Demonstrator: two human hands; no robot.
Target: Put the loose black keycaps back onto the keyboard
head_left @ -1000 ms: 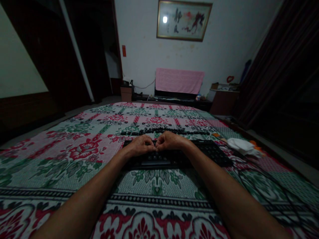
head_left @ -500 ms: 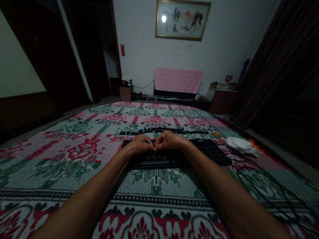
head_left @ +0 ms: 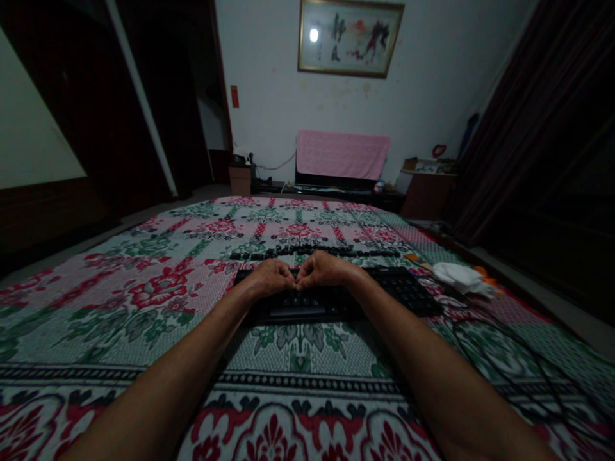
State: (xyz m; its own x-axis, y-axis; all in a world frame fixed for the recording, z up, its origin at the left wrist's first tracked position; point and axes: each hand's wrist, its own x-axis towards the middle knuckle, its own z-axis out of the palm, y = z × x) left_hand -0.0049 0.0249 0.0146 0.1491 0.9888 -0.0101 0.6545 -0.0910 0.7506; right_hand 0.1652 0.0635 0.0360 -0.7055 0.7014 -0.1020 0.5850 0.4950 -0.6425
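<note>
A black computer keyboard (head_left: 307, 312) lies flat on the patterned bed cover, its long side towards me. Over its middle, my left hand (head_left: 275, 278) and my right hand (head_left: 321, 269) meet with fingertips almost touching. Both hands are closed in a pinch, low over the keys. Whatever sits between the fingertips is too small and dark to make out. Just beyond the keyboard runs a row of loose black keycaps (head_left: 312, 250). My hands and forearms hide part of the keyboard.
To the right lie a crumpled white cloth (head_left: 457, 278), something orange (head_left: 490, 282) and a looped black cable (head_left: 509, 346). The flowered bed cover (head_left: 158, 288) spreads all around. A pink cloth (head_left: 343, 153) drapes a screen by the far wall.
My hands keep the same pinched pose over the keyboard. The whole view has shifted very slightly; nothing else visibly differs.
</note>
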